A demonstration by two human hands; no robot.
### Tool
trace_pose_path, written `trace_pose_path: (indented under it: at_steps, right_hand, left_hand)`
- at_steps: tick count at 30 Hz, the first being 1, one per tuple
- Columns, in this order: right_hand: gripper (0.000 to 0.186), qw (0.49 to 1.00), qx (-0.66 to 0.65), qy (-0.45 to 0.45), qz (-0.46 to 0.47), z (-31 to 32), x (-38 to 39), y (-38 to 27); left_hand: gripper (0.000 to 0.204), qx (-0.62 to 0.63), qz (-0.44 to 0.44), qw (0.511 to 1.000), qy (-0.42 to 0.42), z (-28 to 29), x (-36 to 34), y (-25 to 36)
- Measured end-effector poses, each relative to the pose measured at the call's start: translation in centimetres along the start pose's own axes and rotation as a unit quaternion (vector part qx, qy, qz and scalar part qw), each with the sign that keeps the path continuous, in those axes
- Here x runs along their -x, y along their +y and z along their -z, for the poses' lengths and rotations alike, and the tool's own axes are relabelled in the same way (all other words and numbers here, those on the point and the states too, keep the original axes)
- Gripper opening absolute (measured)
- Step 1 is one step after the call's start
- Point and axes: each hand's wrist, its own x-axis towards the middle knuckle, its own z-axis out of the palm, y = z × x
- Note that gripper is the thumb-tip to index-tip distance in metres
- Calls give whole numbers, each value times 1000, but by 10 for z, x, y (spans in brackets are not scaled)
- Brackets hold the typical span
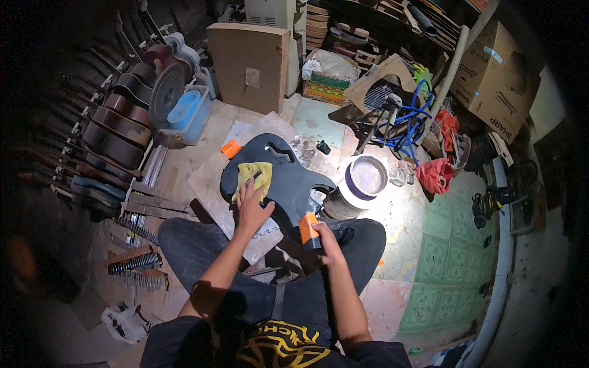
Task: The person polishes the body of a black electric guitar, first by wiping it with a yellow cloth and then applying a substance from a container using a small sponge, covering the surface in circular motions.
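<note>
Across my lap lies a dark grey guitar body (282,184) with curved cutouts, tilted with its broad end to the far left. On that end rests a crumpled yellow cloth (262,179). My left hand (250,210) lies on the lower part of the cloth with its fingers spread, pressing against the body. My right hand (328,242) is closed around an orange and black block (308,229), which looks like a sanding block wrapped in orange sheet. The block is beside the near edge of the body, and I cannot tell whether it touches.
A round tub (368,175) stands on a bucket to the right. Blue hose (408,129) is coiled behind it, near a red bag (434,176). Many guitars (116,132) hang at the left, beside a clear bin (187,116). An orange piece (231,148) lies past the body.
</note>
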Motion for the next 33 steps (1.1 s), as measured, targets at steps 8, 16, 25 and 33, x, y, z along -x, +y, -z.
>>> trace_pose_path:
  at_steps: [8, 16, 25, 33]
  right_hand:
    - [40, 930, -309, -187, -73, -20, 22, 13]
    - [58, 931, -300, -206, -36, -24, 26, 25]
    - [59, 984, -114, -122, 66, -30, 30, 34]
    - [45, 989, -25, -92, 109, -18, 9, 47]
  left_hand:
    - [46, 515, 130, 820, -213, 10, 74, 62]
    - [47, 548, 98, 802, -217, 21, 71, 61]
    - [36, 575, 161, 779, -193, 17, 80, 49]
    - [32, 564, 151, 791, -181, 22, 71, 48]
